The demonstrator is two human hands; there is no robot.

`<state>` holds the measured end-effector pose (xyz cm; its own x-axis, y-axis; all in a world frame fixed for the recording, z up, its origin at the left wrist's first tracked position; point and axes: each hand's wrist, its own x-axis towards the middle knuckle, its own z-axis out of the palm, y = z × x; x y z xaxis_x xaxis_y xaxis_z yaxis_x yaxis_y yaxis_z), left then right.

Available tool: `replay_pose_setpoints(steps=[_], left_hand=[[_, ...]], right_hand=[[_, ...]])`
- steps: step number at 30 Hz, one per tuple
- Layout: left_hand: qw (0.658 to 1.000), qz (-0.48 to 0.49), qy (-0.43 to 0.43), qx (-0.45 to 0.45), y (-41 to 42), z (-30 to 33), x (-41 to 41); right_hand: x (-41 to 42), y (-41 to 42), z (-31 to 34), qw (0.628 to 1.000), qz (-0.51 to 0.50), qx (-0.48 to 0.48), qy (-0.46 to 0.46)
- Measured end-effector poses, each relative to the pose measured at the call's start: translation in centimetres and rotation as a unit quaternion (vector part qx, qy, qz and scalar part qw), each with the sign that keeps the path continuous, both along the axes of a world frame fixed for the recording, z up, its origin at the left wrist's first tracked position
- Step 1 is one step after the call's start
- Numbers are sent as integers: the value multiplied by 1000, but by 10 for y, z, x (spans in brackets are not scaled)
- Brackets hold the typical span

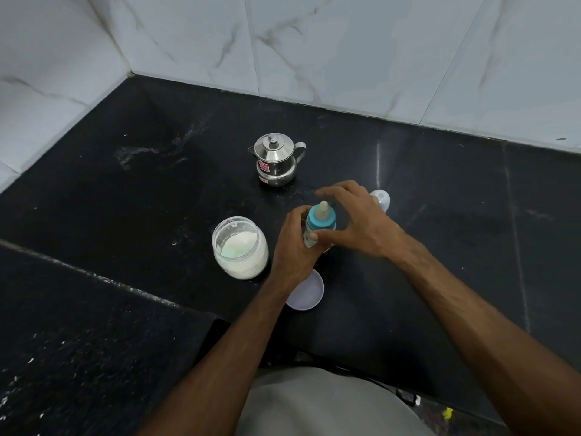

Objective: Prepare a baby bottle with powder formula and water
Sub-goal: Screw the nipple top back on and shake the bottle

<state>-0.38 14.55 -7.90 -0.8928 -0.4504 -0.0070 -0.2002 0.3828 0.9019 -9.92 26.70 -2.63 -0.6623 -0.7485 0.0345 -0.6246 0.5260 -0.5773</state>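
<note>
A baby bottle (pixel 320 219) with a teal collar and a pale teat stands upright on the black counter (pixel 440 247). My left hand (pixel 294 247) grips the bottle's body from the left. My right hand (pixel 355 220) hovers around the collar with spread fingers, its thumb crossing the front of the bottle below the collar. An open jar of white powder formula (pixel 240 247) with a pale green scoop inside stands left of the bottle. A lidded steel water pot (pixel 276 160) stands behind.
The jar's white lid (pixel 309 292) lies upside down near the front edge, partly under my left wrist. A clear bottle cap (pixel 381 198) sits behind my right hand. Marble-tiled walls close the back and left. White specks dot the counter.
</note>
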Motion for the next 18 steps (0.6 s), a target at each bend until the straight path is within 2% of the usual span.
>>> replay_pose_setpoints(steps=[3,9,15,18], left_hand=[[1000,2,6,3,0,2,1],[1000,-3,2,5,2,4,0],[1000,-2,7,6,1,5,2],[1000,-1,15,3,2,6,2]], right_hand=[[-3,5,4,999,47,-8,-13],[6,-5,0,998,-49,-10,27],[3,0,3,999,43,-12,-5],[4,-3,0,999,3,-16,27]])
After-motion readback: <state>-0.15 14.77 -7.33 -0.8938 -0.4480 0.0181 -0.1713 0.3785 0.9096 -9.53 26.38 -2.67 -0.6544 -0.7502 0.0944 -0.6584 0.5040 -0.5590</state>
